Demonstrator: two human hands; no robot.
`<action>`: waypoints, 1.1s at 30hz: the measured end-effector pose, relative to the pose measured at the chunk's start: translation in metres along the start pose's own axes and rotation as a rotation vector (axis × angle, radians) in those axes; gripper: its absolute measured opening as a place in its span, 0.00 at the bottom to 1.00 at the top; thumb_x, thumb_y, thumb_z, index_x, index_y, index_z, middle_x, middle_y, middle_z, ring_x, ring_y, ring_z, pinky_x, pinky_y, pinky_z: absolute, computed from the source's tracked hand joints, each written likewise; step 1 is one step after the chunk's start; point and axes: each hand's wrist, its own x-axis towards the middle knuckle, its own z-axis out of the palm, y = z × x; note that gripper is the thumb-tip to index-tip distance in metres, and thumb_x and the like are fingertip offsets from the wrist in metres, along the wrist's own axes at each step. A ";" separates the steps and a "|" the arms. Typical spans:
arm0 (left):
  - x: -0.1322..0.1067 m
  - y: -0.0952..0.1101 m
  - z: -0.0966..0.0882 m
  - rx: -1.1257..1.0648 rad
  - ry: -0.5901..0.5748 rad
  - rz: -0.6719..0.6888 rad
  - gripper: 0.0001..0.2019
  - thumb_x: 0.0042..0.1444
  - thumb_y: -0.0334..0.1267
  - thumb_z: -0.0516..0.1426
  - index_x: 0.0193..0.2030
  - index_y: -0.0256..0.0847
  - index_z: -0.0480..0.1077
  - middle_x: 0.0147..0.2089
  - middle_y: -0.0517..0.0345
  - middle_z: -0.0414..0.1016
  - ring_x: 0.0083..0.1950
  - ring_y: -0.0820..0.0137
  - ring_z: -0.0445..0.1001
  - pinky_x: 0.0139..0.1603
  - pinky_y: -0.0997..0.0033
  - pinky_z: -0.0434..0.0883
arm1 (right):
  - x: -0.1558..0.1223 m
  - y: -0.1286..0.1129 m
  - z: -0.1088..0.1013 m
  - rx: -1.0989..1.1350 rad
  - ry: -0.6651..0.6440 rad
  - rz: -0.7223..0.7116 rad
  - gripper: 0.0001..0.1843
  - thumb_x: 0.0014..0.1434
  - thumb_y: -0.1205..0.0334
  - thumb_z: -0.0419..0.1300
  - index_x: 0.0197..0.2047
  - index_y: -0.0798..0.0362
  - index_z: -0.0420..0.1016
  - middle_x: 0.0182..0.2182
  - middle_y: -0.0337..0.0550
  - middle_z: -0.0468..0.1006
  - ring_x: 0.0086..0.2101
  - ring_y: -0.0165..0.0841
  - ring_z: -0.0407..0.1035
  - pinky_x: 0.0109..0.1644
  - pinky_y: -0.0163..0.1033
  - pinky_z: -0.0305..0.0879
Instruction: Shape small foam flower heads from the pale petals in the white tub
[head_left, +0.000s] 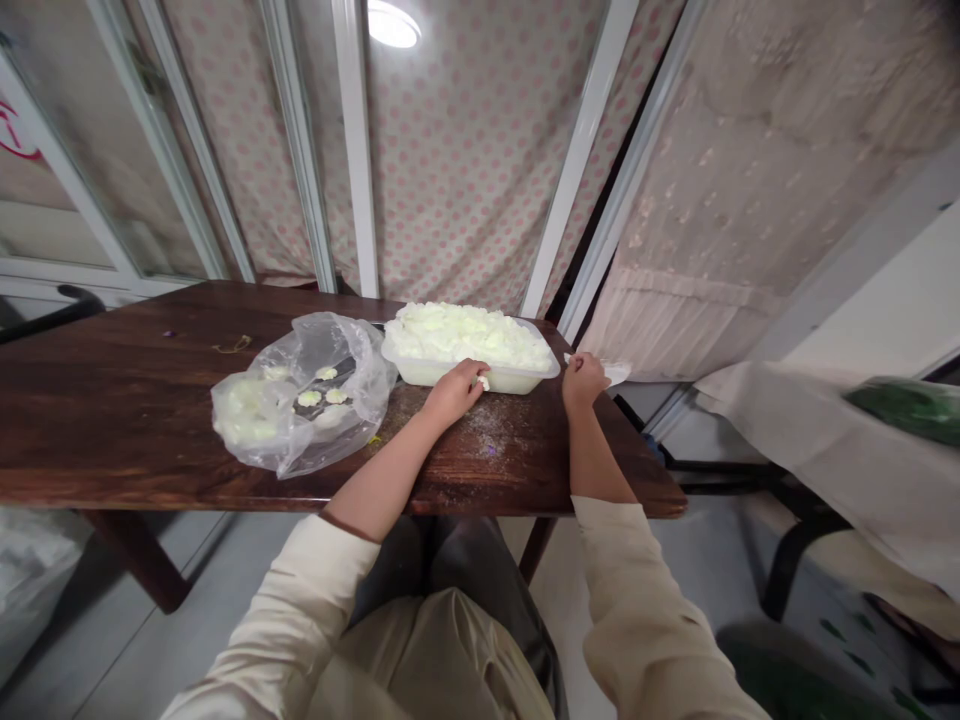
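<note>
My left hand (453, 392) is closed in a pinch on a small pale flower-like piece (484, 383), in front of a white plastic tub (487, 378). The tub is heaped with a mass of pale yellow-white pieces (469, 335). Off the tub's right end, near the table's edge, my right hand (585, 382) has its fingers pressed together on a thin white piece (616, 373); its exact kind is unclear. To the left of the tub lies a clear plastic bag (349, 345) with several pale flower-shaped pieces showing in or through it.
Fine pale specks and a tiny purple bit lie on the dark wooden table (150, 430) before the tub. A thin stringy scrap (234, 345) rests farther left. Framed panels with dotted curtains (465, 150) stand behind. At right is a black-framed chair (787, 560).
</note>
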 end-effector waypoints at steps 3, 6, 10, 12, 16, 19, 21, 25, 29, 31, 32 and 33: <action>0.001 -0.001 0.002 -0.005 0.012 0.001 0.11 0.53 0.30 0.49 0.43 0.36 0.67 0.42 0.52 0.69 0.40 0.71 0.68 0.47 0.70 0.66 | -0.002 -0.008 0.001 0.165 0.132 -0.191 0.18 0.60 0.59 0.42 0.43 0.54 0.69 0.41 0.47 0.73 0.44 0.36 0.64 0.50 0.45 0.52; 0.001 -0.001 0.003 -0.013 0.053 -0.006 0.10 0.53 0.30 0.50 0.40 0.36 0.67 0.39 0.53 0.69 0.37 0.72 0.67 0.44 0.71 0.66 | -0.008 -0.018 0.004 0.250 0.060 -0.393 0.20 0.61 0.56 0.42 0.48 0.55 0.68 0.42 0.47 0.74 0.43 0.34 0.64 0.51 0.43 0.50; 0.002 0.000 0.004 -0.067 0.141 -0.040 0.07 0.51 0.30 0.52 0.36 0.35 0.68 0.35 0.55 0.69 0.32 0.74 0.66 0.38 0.73 0.65 | -0.025 -0.032 0.000 0.299 0.095 -0.665 0.23 0.62 0.55 0.39 0.52 0.55 0.65 0.46 0.50 0.71 0.47 0.37 0.61 0.50 0.47 0.45; 0.003 0.000 0.004 -0.105 0.183 -0.066 0.06 0.50 0.30 0.52 0.35 0.35 0.68 0.33 0.56 0.70 0.29 0.75 0.64 0.36 0.74 0.65 | -0.037 -0.042 -0.004 0.330 0.040 -0.885 0.24 0.62 0.51 0.38 0.46 0.55 0.67 0.43 0.49 0.71 0.46 0.38 0.60 0.49 0.47 0.45; 0.005 -0.001 0.002 -0.197 0.231 -0.128 0.06 0.48 0.29 0.52 0.34 0.35 0.68 0.30 0.58 0.70 0.26 0.77 0.62 0.32 0.75 0.63 | -0.061 -0.064 -0.005 0.287 -0.111 -1.130 0.28 0.57 0.39 0.41 0.40 0.55 0.65 0.38 0.47 0.70 0.41 0.38 0.60 0.45 0.45 0.47; 0.006 -0.002 0.002 -0.249 0.255 -0.147 0.06 0.49 0.30 0.52 0.34 0.35 0.68 0.30 0.59 0.69 0.26 0.78 0.62 0.31 0.76 0.62 | -0.069 -0.072 -0.002 0.247 -0.082 -1.088 0.24 0.60 0.44 0.40 0.40 0.55 0.64 0.38 0.47 0.69 0.41 0.37 0.59 0.44 0.44 0.47; 0.006 -0.002 0.002 -0.269 0.249 -0.138 0.06 0.51 0.33 0.53 0.35 0.35 0.68 0.30 0.59 0.69 0.26 0.78 0.61 0.31 0.76 0.62 | -0.069 -0.072 0.000 0.229 -0.073 -1.047 0.20 0.63 0.51 0.38 0.39 0.54 0.65 0.37 0.46 0.69 0.40 0.36 0.59 0.43 0.44 0.46; 0.006 -0.001 0.006 -0.286 0.184 -0.104 0.08 0.53 0.37 0.52 0.36 0.35 0.66 0.30 0.58 0.68 0.27 0.77 0.62 0.32 0.75 0.62 | -0.066 -0.069 0.002 0.281 -0.077 -0.958 0.18 0.64 0.57 0.37 0.37 0.54 0.65 0.35 0.44 0.69 0.39 0.35 0.59 0.44 0.43 0.46; 0.006 0.001 0.006 -0.370 0.111 -0.145 0.06 0.56 0.36 0.49 0.36 0.36 0.64 0.24 0.63 0.63 0.24 0.77 0.62 0.32 0.74 0.62 | -0.066 -0.070 0.003 0.341 -0.120 -0.930 0.17 0.64 0.58 0.38 0.37 0.53 0.65 0.35 0.43 0.69 0.39 0.34 0.59 0.44 0.42 0.46; 0.007 0.002 0.005 -0.440 0.082 -0.179 0.05 0.56 0.34 0.48 0.36 0.36 0.62 0.22 0.65 0.61 0.23 0.77 0.61 0.31 0.74 0.61 | -0.068 -0.072 0.003 0.352 -0.129 -0.929 0.17 0.64 0.58 0.38 0.36 0.53 0.65 0.34 0.43 0.69 0.38 0.34 0.59 0.44 0.42 0.47; 0.007 0.002 0.005 -0.476 0.072 -0.193 0.05 0.56 0.34 0.48 0.35 0.37 0.61 0.21 0.65 0.60 0.23 0.76 0.61 0.30 0.74 0.61 | -0.068 -0.072 0.003 0.354 -0.131 -0.929 0.18 0.64 0.58 0.38 0.36 0.53 0.65 0.34 0.43 0.69 0.38 0.34 0.59 0.44 0.42 0.46; 0.007 0.002 0.005 -0.511 0.064 -0.202 0.04 0.56 0.34 0.48 0.35 0.37 0.61 0.21 0.66 0.59 0.23 0.76 0.61 0.30 0.74 0.61 | -0.068 -0.073 0.003 0.355 -0.133 -0.929 0.18 0.64 0.58 0.37 0.35 0.53 0.65 0.34 0.43 0.69 0.38 0.34 0.59 0.44 0.42 0.46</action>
